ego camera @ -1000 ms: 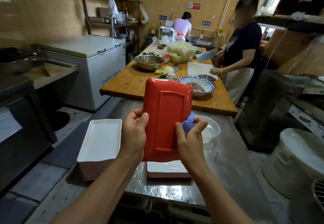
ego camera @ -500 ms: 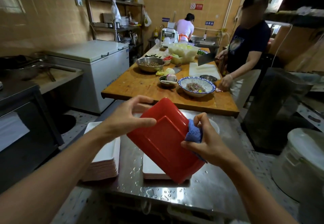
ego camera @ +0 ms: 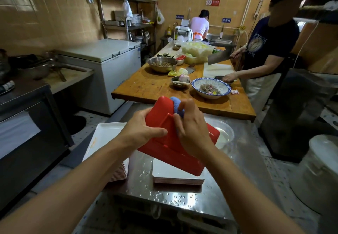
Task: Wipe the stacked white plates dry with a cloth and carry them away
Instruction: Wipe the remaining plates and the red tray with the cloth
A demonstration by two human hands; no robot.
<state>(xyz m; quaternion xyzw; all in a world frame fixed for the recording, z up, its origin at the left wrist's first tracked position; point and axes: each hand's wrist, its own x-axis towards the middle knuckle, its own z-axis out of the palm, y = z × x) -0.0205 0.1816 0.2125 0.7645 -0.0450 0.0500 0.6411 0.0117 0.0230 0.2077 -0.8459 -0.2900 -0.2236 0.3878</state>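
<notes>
room: tiled kitchen | wet steel desk (ego camera: 184, 200) | left hand (ego camera: 142, 133) grips red-backed plate (ego camera: 175, 153) above white stack (ego camera: 178, 177) | right hand (ego camera: 193, 129) pinches blue cloth (ego camera: 176, 105) at plate's top edge

A single wide-angle view from a camera worn on the person's head, looking forward and down over both forearms. The left hand (ego camera: 144, 133) and right hand (ego camera: 192, 133) sit near the middle of the frame, close to the lens, above a wet steel counter (ego camera: 237, 179) directly below. Beyond it the view runs along a wooden table (ego camera: 150, 87) to the far tiled wall. Straight lines bend toward the edges. No second view is given.
</notes>
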